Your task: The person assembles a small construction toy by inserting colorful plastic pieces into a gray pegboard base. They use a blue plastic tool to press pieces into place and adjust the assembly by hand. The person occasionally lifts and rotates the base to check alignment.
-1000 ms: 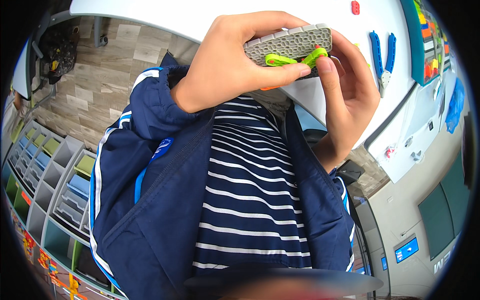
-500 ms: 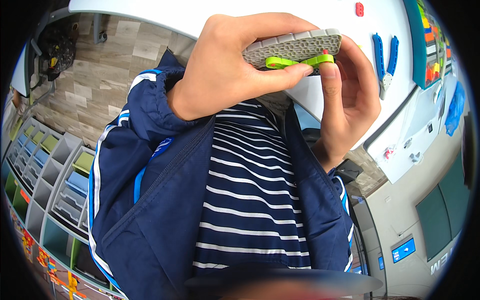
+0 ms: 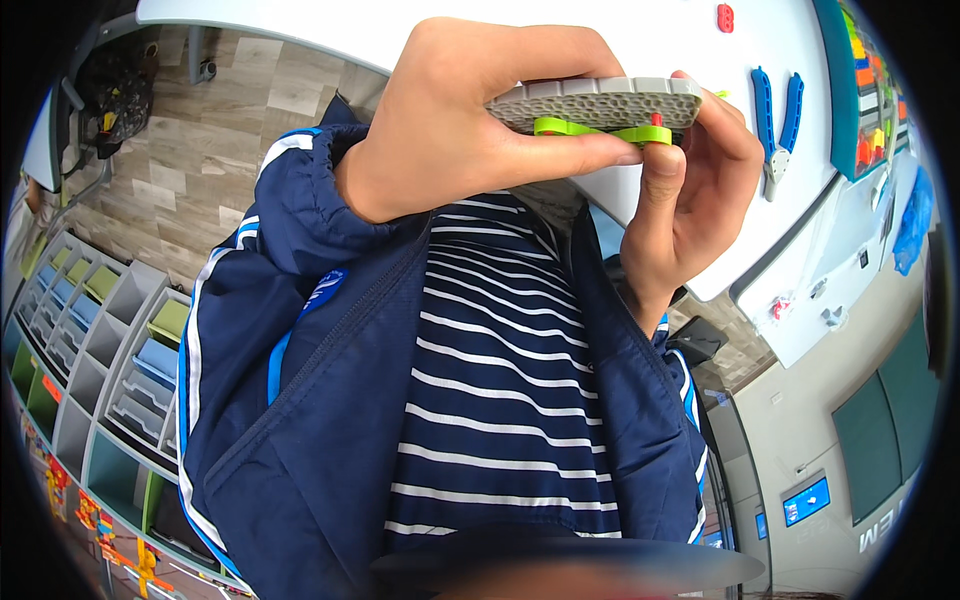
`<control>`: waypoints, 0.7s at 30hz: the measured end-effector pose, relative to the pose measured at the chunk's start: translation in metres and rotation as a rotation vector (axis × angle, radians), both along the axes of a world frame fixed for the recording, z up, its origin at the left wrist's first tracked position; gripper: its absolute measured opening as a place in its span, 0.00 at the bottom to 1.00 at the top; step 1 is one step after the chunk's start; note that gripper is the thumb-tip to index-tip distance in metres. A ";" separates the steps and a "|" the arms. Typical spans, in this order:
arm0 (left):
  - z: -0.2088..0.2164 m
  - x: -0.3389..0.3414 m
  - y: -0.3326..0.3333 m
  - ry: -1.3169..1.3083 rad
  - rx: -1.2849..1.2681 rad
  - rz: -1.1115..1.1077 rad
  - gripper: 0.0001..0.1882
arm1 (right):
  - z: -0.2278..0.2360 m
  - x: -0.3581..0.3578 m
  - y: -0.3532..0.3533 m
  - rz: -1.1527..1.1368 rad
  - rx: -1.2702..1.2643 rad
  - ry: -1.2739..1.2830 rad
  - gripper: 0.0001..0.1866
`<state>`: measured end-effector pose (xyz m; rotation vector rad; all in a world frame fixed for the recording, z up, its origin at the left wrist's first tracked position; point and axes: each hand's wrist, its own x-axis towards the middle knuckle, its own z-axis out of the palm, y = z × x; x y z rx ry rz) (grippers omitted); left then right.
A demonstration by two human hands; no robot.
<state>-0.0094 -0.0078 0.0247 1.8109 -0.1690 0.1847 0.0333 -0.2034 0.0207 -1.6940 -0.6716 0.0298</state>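
Note:
Both my hands hold a grey building plate (image 3: 590,113) with a bumpy honeycomb underside, raised over the table's near edge and seen almost edge-on. A light green link with rounded ends (image 3: 648,134) lies against its underside, and a small red pin (image 3: 657,119) stands at the link's right end. My left hand (image 3: 455,125) grips the plate's left side, its thumb stretched along the link and hiding part of it. With its thumb tip under the link's right end, my right hand (image 3: 700,205) keeps its fingers behind the plate's right edge, partly hidden.
On the white table (image 3: 660,35) lie a blue-handled plier-like tool (image 3: 765,110) and a small red piece (image 3: 725,17). A teal-edged tray (image 3: 836,95) with colourful bricks stands at the right. Grey shelving with drawers (image 3: 110,310) is at the left.
The plate has tipped flatter to my view and shifted slightly right and down. My right hand has moved a little lower, and its thumb now sits under the link's end.

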 end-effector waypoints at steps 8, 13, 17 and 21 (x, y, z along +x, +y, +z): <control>-0.003 0.001 -0.006 -0.106 -0.047 0.110 0.12 | 0.006 0.003 0.002 -0.019 -0.098 -0.214 0.23; -0.005 0.000 -0.006 -0.132 -0.034 0.108 0.12 | 0.002 -0.001 0.004 -0.050 -0.035 -0.147 0.23; -0.007 0.001 -0.005 -0.187 -0.014 0.077 0.12 | 0.004 0.001 0.002 -0.007 0.054 -0.073 0.23; -0.007 0.001 -0.005 -0.200 -0.036 0.045 0.12 | 0.007 0.002 -0.003 0.028 0.011 -0.072 0.23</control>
